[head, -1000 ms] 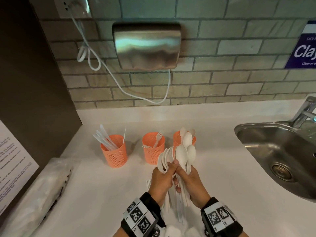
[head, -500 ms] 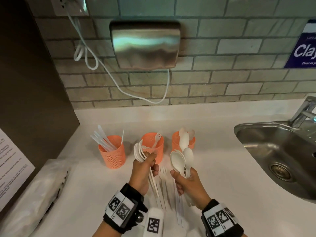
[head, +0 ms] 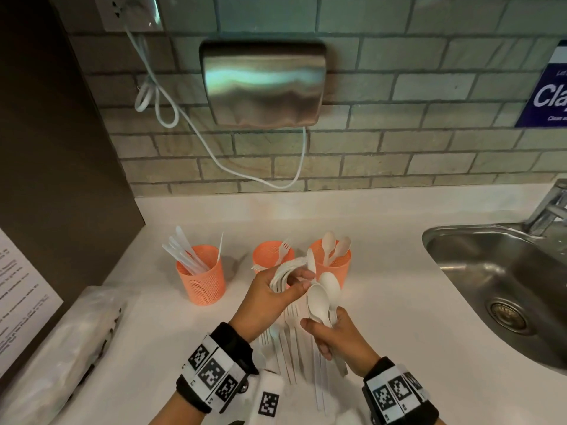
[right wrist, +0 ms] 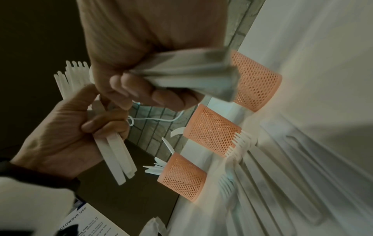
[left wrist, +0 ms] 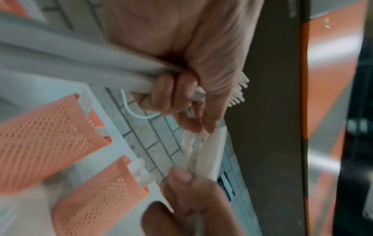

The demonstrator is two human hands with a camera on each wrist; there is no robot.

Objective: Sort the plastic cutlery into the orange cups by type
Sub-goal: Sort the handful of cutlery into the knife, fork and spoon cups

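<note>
1. A bundle of white plastic forks (head: 283,273) is gripped in the left hand (head: 270,297), with the fingers curled round the handles; in the left wrist view the tines (left wrist: 239,91) are seen sticking out past the hand.
2. A few white plastic spoons (head: 322,299) are held in the right hand (head: 337,338), the fingers wrapped round the handles and the bowls pointed toward 12 o'clock.
3. The two hands are held close together above the white countertop (head: 399,317), and the left fingertips are placed against the spoon bowls.
4. Three orange mesh cups are set in a row at 12 o'clock from the hands.
5. The left cup (head: 202,279), at about 10 o'clock from the hands, is filled with white plastic knives (head: 184,251).
6. In the middle cup (head: 270,254) a fork or two is seen, tines up.
7. In the right cup (head: 334,265), at about 1 o'clock from the hands, spoons are stood with bowls up.
8. More loose forks (head: 291,342) are spread flat on the countertop under the hands, toward 6 o'clock.
9. A steel sink (head: 506,286) is set at 3 o'clock, and a clear plastic bag (head: 58,357) is laid at 8 o'clock.
</note>
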